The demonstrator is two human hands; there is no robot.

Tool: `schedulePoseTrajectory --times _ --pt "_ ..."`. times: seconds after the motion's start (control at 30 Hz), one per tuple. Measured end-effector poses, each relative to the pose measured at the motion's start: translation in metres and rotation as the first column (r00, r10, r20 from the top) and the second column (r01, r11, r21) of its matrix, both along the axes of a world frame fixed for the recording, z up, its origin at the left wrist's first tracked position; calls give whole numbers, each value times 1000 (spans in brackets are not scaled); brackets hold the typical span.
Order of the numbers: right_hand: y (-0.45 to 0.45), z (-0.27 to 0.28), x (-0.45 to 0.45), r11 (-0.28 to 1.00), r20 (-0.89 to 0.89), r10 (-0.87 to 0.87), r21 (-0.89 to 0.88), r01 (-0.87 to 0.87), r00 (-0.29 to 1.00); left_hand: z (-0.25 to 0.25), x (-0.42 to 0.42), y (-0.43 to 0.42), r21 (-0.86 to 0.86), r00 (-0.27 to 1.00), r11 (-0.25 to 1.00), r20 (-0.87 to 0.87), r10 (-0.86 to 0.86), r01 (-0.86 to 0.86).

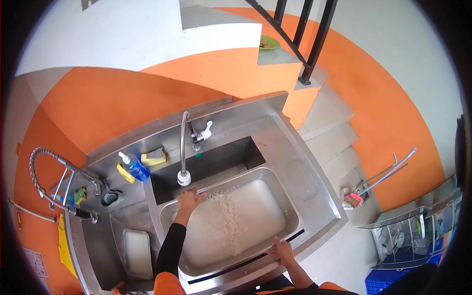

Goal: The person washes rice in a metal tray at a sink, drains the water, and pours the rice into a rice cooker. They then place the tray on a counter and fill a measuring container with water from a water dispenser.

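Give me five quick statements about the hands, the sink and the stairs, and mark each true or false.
1. The left hand is at the far rim of the metal pan. True.
2. The right hand grips the white tap lever. False: it is at the near edge of the metal pan.
3. Pale grains show in the metal pan. True.
4. The left basin holds nothing. False: a small container is in it.
5. A green plate is on the stairs. True.

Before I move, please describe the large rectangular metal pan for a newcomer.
On the steel counter, find the curved chrome faucet with white nozzle. In front lies the pan, larger than the rectangular container at left, with pale grains streaking its cloudy water.
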State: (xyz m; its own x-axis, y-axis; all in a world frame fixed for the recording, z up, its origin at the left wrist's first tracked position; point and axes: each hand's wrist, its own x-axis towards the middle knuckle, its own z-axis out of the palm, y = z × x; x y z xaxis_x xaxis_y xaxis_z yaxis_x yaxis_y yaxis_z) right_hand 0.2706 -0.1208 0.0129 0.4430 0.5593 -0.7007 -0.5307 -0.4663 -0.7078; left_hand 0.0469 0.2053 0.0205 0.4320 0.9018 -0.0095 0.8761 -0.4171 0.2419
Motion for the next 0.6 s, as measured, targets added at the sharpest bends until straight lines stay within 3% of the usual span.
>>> schedulePoseTrajectory --times 0.17,0.47,0.6 --pt "-6 -18 0 986 -15 -158 46 158 987 6 -2 -2 -3 997 997 -15 -79 79" --pt "-31 29 -4 984 -5 -170 51 170 985 38 4 -27 39 997 996 4 -77 77" --pt "-39 34 -6 969 -36 -199 141 203 979 65 4 -31 55 997 996 -20 -74 75"
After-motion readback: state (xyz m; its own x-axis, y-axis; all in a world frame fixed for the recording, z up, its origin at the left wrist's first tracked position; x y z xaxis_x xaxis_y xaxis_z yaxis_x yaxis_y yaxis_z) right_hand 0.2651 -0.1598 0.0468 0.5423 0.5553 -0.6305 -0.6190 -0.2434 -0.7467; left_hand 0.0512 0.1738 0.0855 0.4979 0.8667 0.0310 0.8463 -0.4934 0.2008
